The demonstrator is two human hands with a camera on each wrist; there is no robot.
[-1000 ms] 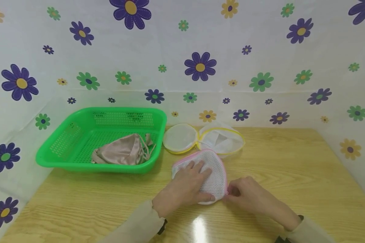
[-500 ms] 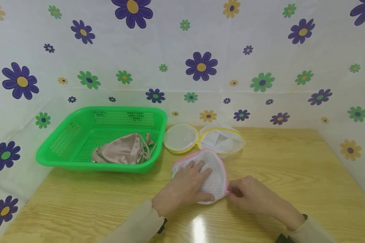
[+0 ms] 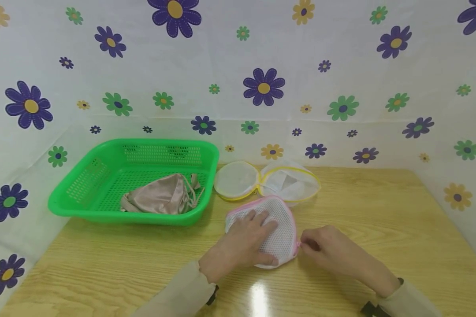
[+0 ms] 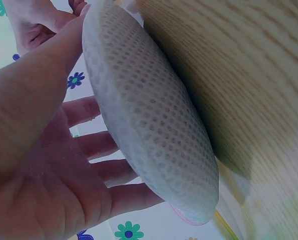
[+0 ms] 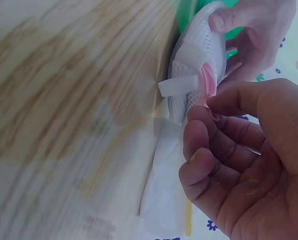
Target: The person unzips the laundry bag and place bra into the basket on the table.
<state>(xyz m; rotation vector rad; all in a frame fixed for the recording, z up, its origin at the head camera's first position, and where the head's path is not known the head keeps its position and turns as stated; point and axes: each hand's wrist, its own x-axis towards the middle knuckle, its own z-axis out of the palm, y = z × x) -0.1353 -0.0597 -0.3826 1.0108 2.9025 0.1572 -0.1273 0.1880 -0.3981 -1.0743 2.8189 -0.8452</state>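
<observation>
A white mesh laundry bag (image 3: 281,237) with a pink zip edge lies on the table in front of me. My left hand (image 3: 242,242) rests flat on top of it, fingers straight and spread, as the left wrist view also shows beneath the bag's puffed mesh side (image 4: 149,110). At the bag's right edge, my right hand (image 3: 329,248) pinches the small pink zipper pull (image 3: 299,245) between thumb and forefinger. The right wrist view shows the pink zip tape (image 5: 207,82) running up to those fingertips, with a white fabric tag (image 5: 179,86) sticking out beside it.
Left of the bag stands a green plastic basket (image 3: 132,218) with a beige satin drawstring pouch (image 3: 156,196) inside. Behind the bag, a second fine-mesh bag with yellow edging (image 3: 236,180) lies spread open. A flower-print cloth (image 3: 222,66) hangs along the table's back edge.
My right hand has moved slightly away from me along the bag's right edge, taking the zipper pull with it. My left hand stays in place on the bag.
</observation>
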